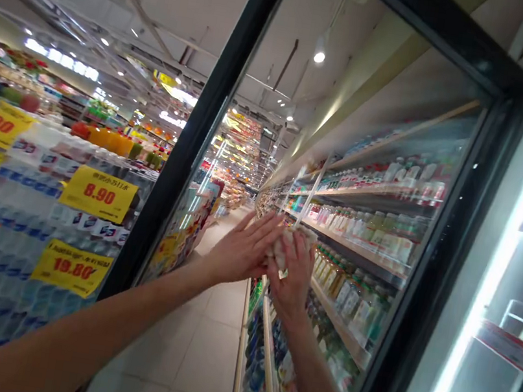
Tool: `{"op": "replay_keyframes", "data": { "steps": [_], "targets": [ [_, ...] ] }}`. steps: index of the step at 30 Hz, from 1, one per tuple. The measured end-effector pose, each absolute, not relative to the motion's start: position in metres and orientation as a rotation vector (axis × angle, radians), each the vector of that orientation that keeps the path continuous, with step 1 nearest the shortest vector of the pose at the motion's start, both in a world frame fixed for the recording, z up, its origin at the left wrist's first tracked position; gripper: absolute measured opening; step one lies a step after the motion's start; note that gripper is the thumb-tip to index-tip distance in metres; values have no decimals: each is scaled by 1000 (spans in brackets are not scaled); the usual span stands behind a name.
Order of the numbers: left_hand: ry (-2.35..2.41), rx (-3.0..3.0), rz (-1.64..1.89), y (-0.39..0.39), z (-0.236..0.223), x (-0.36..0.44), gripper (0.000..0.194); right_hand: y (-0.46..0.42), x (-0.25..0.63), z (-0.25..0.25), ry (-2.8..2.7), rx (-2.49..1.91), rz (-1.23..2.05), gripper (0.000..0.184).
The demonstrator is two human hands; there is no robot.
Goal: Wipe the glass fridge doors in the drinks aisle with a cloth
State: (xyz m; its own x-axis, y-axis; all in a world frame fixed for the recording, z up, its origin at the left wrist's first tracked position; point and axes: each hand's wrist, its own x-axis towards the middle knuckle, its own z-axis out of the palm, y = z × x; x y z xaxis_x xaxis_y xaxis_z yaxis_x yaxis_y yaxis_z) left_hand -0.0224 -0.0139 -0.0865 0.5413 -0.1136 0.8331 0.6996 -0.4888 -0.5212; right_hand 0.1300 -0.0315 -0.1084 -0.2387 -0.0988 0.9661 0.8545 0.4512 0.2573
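Observation:
A glass cooler door (383,70) with a black frame stands swung out in front of me. My right hand (293,273) presses a crumpled pale cloth (277,251) against the pane, its fingers curled over it. Close beside it, my left hand (252,244) lies with fingers stretched out and together, its fingertips at the cloth's left edge. Whether the left palm touches the glass I cannot tell. Part of the cloth is hidden under the right fingers.
Through or mirrored in the pane appear long shelves of bottles (360,227) and a tiled floor (200,344). To the left are stacked water packs (7,217) with yellow price signs (99,193). At right is the lit cooler interior (484,314) with shelves.

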Motion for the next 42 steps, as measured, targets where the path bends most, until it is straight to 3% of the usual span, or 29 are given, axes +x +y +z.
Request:
{"op": "replay_keyframes", "data": {
  "steps": [6,10,14,22,29,32,37,42],
  "targets": [
    [-683,-1721,-1167,-13,-108,-40,73,-28,138,-115,-1507,-871,-1202,39],
    [-746,-1726,-1108,-19,-115,-36,70,-29,227,-121,-1305,-916,-1256,35],
    [-772,-1678,-1105,-20,-119,-35,67,-27,301,-126,-897,-992,-1032,44],
    [-799,-1682,-1246,-15,-128,-27,69,-18,191,-149,-1336,-916,-1128,43],
    [-822,-1682,-1211,-16,-131,-26,68,-19,284,-161,-985,-1075,-1033,46],
    [-818,-1680,-1210,-17,-132,-25,67,-17,269,-164,-930,-1053,-971,48],
    [-805,-1680,-1232,-18,-139,-23,65,-17,199,-183,-1355,-868,-1140,44],
    [-764,-1671,-1217,-20,-148,-21,63,-18,258,-184,-1045,-988,-1044,43]
  ]
}}
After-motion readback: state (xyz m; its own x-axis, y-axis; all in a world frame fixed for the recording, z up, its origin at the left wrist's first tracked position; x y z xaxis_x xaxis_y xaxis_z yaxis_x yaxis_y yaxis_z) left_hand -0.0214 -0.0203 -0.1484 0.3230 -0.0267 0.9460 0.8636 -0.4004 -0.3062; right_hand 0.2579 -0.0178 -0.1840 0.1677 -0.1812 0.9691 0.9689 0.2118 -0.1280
